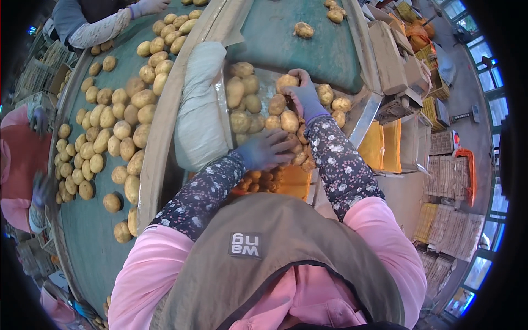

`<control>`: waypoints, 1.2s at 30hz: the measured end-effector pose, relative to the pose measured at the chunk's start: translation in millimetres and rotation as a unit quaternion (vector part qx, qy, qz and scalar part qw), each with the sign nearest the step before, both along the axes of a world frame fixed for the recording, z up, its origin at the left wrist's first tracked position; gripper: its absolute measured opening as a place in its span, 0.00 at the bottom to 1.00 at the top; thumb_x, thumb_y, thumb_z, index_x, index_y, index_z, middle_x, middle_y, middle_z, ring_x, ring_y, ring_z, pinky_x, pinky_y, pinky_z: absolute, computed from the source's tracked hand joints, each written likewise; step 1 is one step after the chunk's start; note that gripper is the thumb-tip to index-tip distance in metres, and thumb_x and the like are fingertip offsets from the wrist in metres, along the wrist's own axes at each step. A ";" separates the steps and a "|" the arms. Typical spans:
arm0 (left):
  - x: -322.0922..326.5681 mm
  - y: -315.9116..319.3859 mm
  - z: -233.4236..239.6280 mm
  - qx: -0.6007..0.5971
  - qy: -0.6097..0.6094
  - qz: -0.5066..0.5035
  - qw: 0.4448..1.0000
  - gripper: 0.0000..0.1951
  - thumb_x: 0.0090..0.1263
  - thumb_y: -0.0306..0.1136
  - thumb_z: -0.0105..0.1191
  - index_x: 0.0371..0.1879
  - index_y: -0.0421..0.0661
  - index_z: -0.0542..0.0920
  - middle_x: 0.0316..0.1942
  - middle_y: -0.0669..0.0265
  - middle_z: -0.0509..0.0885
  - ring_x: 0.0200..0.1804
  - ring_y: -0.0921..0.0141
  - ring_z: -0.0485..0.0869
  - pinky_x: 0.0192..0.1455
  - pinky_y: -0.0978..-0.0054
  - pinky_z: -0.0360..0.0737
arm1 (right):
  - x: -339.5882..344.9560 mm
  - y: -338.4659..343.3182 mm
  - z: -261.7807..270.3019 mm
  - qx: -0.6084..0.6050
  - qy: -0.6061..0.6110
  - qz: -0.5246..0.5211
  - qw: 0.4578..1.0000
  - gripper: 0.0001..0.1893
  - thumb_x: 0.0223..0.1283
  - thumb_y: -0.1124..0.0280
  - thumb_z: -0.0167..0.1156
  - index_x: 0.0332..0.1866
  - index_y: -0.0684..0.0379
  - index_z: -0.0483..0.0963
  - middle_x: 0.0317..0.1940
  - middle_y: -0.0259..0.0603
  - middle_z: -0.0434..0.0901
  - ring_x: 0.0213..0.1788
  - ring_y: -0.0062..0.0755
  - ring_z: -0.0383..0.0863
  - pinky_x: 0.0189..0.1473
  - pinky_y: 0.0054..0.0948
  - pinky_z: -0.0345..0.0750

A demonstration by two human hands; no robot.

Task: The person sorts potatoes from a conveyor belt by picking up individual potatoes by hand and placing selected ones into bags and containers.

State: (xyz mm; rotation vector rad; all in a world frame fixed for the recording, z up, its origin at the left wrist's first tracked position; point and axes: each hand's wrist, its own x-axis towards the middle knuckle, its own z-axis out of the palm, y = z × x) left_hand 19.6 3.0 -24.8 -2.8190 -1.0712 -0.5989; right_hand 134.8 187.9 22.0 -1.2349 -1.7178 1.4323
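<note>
My right hand (306, 97), in a grey-purple glove, grips a potato (285, 83) between thumb and fingers at the head of a metal chute (270, 78). Other loose potatoes (289, 121) lie in the chute just below it. My left hand (270, 149), gloved alike and blurred, spreads its fingers over the lower potatoes; its palm is hidden. Through a clear sheet at the chute's left side, more potatoes (240, 122) show. Below my left hand, several smaller-looking potatoes (259, 181) sit by an orange bag (298, 181).
A green conveyor belt (280, 53) leads down to the chute. On the left, a wider belt (86, 231) carries many potatoes past a padded white wrap (201, 107). Co-workers' gloved hands (149, 7) are at its far side. Cardboard boxes (385, 57) and stacked crates (447, 177) stand right.
</note>
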 end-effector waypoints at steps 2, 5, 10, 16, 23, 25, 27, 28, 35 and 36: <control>-2.4 0.2 1.1 0.020 -0.005 -0.004 1.000 0.29 0.57 0.47 0.68 0.60 0.62 0.78 0.71 0.66 0.71 0.71 0.57 0.71 0.73 0.52 0.70 | 8.1 -8.9 10.2 -0.108 0.144 0.015 0.984 0.34 0.57 0.85 0.62 0.71 0.54 0.66 0.51 0.44 0.77 0.53 0.37 0.83 0.53 0.33 0.83; -4.7 1.3 6.7 0.013 0.040 -0.001 0.999 0.30 0.56 0.48 0.69 0.61 0.63 0.78 0.71 0.66 0.71 0.72 0.57 0.70 0.72 0.52 0.70 | 22.8 -24.3 32.1 -0.220 0.297 0.050 0.928 0.40 0.57 0.91 0.61 0.76 0.52 0.60 0.46 0.38 0.78 0.50 0.31 0.82 0.56 0.30 0.82; -4.9 6.7 12.9 -0.074 0.075 0.009 0.994 0.21 0.66 0.51 0.61 0.59 0.68 0.80 0.73 0.63 0.69 0.76 0.56 0.65 0.74 0.49 0.66 | 21.7 -51.5 50.5 -0.153 0.274 0.062 0.947 0.37 0.60 0.80 0.69 0.75 0.59 0.63 0.41 0.36 0.82 0.41 0.19 0.83 0.44 0.22 0.83; -12.1 20.4 11.3 -0.056 0.029 -0.001 0.998 0.28 0.55 0.46 0.70 0.59 0.66 0.80 0.70 0.66 0.69 0.71 0.56 0.68 0.70 0.51 0.70 | 30.6 -46.9 62.1 -0.348 0.262 0.037 0.899 0.20 0.75 0.52 0.55 0.54 0.60 0.77 0.40 0.42 0.86 0.41 0.32 0.86 0.39 0.28 0.83; -5.8 -1.4 -3.6 -0.022 0.116 0.013 0.993 0.23 0.66 0.56 0.59 0.59 0.65 0.82 0.74 0.61 0.67 0.77 0.54 0.62 0.82 0.44 0.56 | 73.1 -35.5 25.4 -0.040 0.209 -0.018 0.977 0.15 0.71 0.61 0.59 0.53 0.59 0.80 0.45 0.44 0.87 0.47 0.36 0.87 0.48 0.31 0.84; -7.9 -4.1 -6.3 0.010 0.135 0.025 0.991 0.25 0.66 0.57 0.58 0.61 0.65 0.81 0.74 0.62 0.67 0.78 0.54 0.61 0.82 0.42 0.54 | 81.9 -25.1 25.9 0.179 -0.080 -0.053 0.979 0.19 0.67 0.66 0.60 0.61 0.59 0.78 0.50 0.46 0.86 0.53 0.42 0.86 0.57 0.32 0.81; -7.5 -4.9 -7.9 0.016 0.112 0.025 0.993 0.28 0.63 0.55 0.61 0.64 0.65 0.78 0.73 0.63 0.67 0.77 0.54 0.62 0.82 0.44 0.54 | 94.5 -32.6 17.4 0.188 -0.167 -0.060 0.966 0.25 0.61 0.64 0.64 0.65 0.56 0.76 0.59 0.48 0.82 0.59 0.50 0.83 0.63 0.35 0.78; -6.5 -4.1 -7.9 0.021 0.089 0.023 0.996 0.33 0.60 0.53 0.65 0.68 0.66 0.75 0.72 0.64 0.68 0.76 0.54 0.63 0.83 0.46 0.54 | 100.2 -33.8 8.9 0.263 -0.295 0.015 0.919 0.27 0.59 0.62 0.66 0.65 0.55 0.77 0.63 0.51 0.79 0.61 0.53 0.80 0.65 0.38 0.77; -9.2 -9.6 -9.0 0.018 0.029 0.069 0.997 0.36 0.60 0.55 0.65 0.69 0.58 0.73 0.71 0.61 0.69 0.75 0.52 0.63 0.82 0.43 0.53 | 102.4 -74.5 19.2 0.303 -0.341 0.147 0.878 0.33 0.54 0.58 0.66 0.68 0.54 0.74 0.64 0.57 0.74 0.65 0.59 0.75 0.70 0.46 0.72; -9.9 -6.9 -5.7 0.001 0.042 0.071 0.997 0.37 0.60 0.55 0.65 0.69 0.56 0.73 0.71 0.61 0.69 0.75 0.52 0.63 0.82 0.42 0.54 | 103.8 -77.4 12.9 0.386 -0.353 0.194 0.830 0.32 0.54 0.58 0.65 0.66 0.55 0.74 0.63 0.57 0.74 0.65 0.59 0.74 0.70 0.46 0.71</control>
